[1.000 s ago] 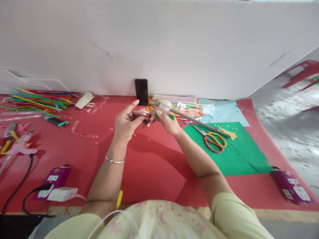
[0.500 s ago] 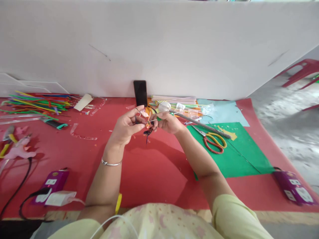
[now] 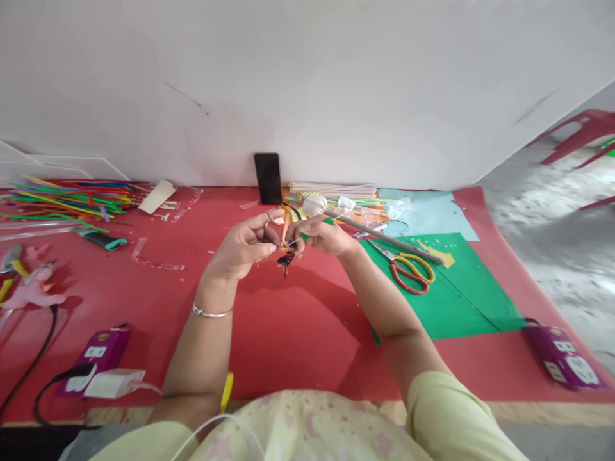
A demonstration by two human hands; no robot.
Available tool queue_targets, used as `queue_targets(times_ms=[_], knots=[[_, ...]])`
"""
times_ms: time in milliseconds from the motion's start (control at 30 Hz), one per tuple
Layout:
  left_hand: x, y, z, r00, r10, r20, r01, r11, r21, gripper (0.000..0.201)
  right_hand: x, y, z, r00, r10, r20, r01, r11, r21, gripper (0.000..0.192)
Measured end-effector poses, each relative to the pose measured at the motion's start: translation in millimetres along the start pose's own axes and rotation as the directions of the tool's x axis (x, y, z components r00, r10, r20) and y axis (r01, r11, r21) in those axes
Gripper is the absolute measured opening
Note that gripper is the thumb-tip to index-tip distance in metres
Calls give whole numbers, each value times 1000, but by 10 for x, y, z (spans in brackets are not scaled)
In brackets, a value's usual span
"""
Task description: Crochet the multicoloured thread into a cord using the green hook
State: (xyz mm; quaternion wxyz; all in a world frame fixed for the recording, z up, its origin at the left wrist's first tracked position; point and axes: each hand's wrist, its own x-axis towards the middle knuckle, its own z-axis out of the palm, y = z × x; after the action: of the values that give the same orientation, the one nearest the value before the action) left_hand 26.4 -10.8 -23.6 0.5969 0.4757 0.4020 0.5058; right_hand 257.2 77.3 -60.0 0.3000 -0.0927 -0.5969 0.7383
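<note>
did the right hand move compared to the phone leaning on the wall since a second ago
Yes, slightly. The right hand has drifted left, closer to the phone and nearer the left hand.

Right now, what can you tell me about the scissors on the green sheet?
The scissors lie flat on the green sheet, to the right of the right hand. One handle loop is red, the other yellow, plastic by the look; the metal blades are shut and point up-left. No hand touches them. A long grey stick lies just beyond them.
</note>
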Motion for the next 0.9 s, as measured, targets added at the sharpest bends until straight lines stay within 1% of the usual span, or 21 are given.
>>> queue_targets(times_ms=[100, 200, 300, 400, 467, 500, 600, 700, 767, 833, 900], knots=[[-3, 17, -26, 999, -14, 33, 13, 999, 36, 69, -15, -12, 0, 1000, -3, -12, 2, 997, -75, 37], [-3, 30, -35, 1000, -4, 28, 2, 998, 64, 68, -30, -60, 6, 999, -44, -31, 37, 981, -191, 39], [-4, 38, -17, 999, 25, -26, -23, 996, 90, 67, -54, -146, 34, 995, -98, -29, 84, 944, -318, 42], [0, 37, 1, 993, 59, -103, -46, 990, 130, 67, -87, -236, 94, 983, -181, -18, 151, 868, -474, 42], [8, 27, -1, 987, 71, -144, -49, 988, 150, 71, -109, -275, 150, 961, -277, 14, 231, 772, -592, 42], [13, 20, -6, 984, 72, -161, -47, 987, 151, 72, -117, -282, 181, 944, -328, 40, 273, 707, -653, 42], [30, -4, -18, 973, 88, -214, -63, 991, 121, 76, -120, -244, 274, 882, -455, 126, 350, 452, -821, 41], [42, -23, -1, 955, 124, -269, -108, 992, 71, 78, -86, -113, 342, 812, -553, 187, 330, 171, -928, 32], [44, -27, 26, 946, 140, -291, -133, 990, 44, 81, -54, 1, 358, 772, -593, 229, 297, 18, -955, 24], [42, -24, 52, 941, 155, -301, -155, 988, 24, 83, -29, 101, 352, 757, -600, 258, 269, -74, -960, 20], [37, -14, 62, 939, 163, -302, -170, 985, 3, 82, -17, 168, 342, 741, -607, 286, 262, -130, -956, 18]])
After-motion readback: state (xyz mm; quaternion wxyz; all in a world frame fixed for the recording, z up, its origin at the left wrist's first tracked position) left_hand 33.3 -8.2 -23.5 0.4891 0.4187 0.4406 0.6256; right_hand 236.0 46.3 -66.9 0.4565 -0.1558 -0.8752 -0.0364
